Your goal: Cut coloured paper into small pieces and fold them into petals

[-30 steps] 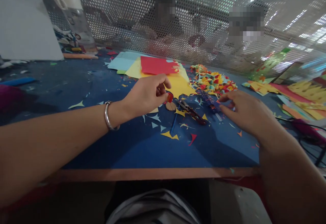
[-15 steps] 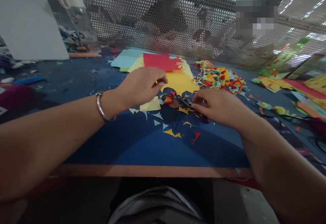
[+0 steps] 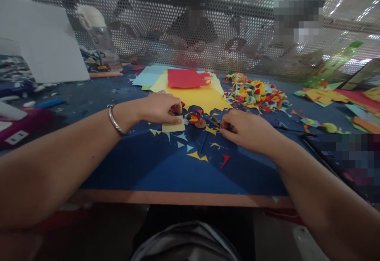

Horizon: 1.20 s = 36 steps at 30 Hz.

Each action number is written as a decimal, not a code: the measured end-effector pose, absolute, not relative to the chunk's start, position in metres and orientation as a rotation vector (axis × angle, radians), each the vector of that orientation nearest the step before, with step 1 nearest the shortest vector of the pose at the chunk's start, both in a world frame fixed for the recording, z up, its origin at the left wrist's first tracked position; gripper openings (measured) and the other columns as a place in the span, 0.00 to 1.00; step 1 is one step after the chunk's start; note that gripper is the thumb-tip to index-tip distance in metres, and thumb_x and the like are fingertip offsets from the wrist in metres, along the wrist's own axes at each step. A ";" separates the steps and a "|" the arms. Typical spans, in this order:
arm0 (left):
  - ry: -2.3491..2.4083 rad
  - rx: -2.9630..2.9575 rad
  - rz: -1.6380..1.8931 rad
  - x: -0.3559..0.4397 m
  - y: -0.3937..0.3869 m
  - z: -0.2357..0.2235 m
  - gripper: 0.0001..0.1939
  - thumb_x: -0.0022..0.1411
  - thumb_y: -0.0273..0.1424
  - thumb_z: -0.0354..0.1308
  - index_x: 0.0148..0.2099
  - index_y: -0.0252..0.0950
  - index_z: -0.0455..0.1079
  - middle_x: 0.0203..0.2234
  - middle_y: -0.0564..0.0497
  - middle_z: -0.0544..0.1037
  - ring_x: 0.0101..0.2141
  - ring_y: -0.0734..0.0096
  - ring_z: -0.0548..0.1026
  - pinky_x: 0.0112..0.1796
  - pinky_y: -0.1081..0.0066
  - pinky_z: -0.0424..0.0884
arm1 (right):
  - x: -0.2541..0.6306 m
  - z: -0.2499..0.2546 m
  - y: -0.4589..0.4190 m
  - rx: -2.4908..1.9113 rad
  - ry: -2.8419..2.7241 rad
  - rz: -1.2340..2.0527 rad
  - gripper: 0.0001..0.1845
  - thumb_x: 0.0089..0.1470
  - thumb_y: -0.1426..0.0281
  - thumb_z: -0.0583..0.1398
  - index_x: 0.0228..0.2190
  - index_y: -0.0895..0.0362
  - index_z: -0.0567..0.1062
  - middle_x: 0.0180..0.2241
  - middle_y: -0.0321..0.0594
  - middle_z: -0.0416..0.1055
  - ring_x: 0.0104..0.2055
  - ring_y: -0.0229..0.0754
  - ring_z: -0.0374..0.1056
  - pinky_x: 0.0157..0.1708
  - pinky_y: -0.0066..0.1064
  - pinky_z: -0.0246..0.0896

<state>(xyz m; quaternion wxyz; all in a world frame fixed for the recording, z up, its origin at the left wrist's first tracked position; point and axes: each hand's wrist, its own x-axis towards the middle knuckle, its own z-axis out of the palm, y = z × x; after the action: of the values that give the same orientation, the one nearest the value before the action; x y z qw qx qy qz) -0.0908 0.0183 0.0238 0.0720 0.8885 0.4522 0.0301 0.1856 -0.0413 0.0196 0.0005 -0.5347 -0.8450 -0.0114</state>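
My left hand (image 3: 158, 108), a silver bangle on its wrist, is down at a pale yellow paper square (image 3: 173, 126). Its fingers are curled and the thumb lies on the sheet's upper edge; the underside of the grip is hidden. Across from it, my right hand (image 3: 245, 128) is closed round what look like scissors (image 3: 214, 122), their metal blades pointing left and the handles mostly covered by the fingers. Between the hands lie a red ring-shaped piece (image 3: 194, 118), a brown round piece (image 3: 201, 123) and a thin blue stick (image 3: 203, 142). Paper offcuts (image 3: 198, 156) are scattered in front.
Behind the hands are yellow sheets (image 3: 196, 97) under a red sheet (image 3: 185, 78). A heap of folded paper bits (image 3: 261, 93) sits right of them. A bottle (image 3: 101, 39) and white board (image 3: 53, 41) stand back left; a dark screen (image 3: 341, 162) lies right.
My left hand has come down and left onto the pale yellow square. My right hand has shifted slightly left and down with the scissors. The view has tilted a little.
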 end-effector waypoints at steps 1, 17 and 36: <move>1.347 2.666 0.080 -0.092 0.019 0.024 0.20 0.58 0.47 0.60 0.42 0.36 0.77 0.40 0.41 0.80 0.40 0.55 0.73 0.40 0.65 0.62 | 0.186 0.019 -0.041 -1.684 -2.643 -0.045 0.07 0.59 0.68 0.56 0.30 0.56 0.72 0.37 0.43 0.73 0.34 0.43 0.68 0.30 0.33 0.50; 1.140 2.249 0.967 -0.092 0.016 0.026 0.16 0.55 0.34 0.65 0.46 0.36 0.71 0.34 0.48 0.79 0.36 0.67 0.76 0.39 0.67 0.72 | 0.194 0.017 -0.032 -1.451 -2.099 0.277 0.08 0.52 0.67 0.60 0.26 0.54 0.65 0.21 0.31 0.63 0.23 0.36 0.58 0.27 0.30 0.51; 0.970 1.433 0.841 -0.043 -0.042 0.002 0.14 0.52 0.28 0.69 0.29 0.37 0.63 0.23 0.59 0.66 0.26 0.78 0.65 0.28 0.75 0.63 | 0.171 0.014 -0.049 -1.187 -1.810 1.280 0.21 0.54 0.52 0.67 0.32 0.57 0.73 0.23 0.28 0.58 0.22 0.30 0.48 0.22 0.27 0.43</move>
<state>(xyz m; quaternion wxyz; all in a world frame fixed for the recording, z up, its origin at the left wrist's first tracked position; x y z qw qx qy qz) -0.0427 -0.0425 0.0019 0.5717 0.6111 0.4136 0.3586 0.1707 -0.0492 0.0141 0.3082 -0.4489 -0.6848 0.4843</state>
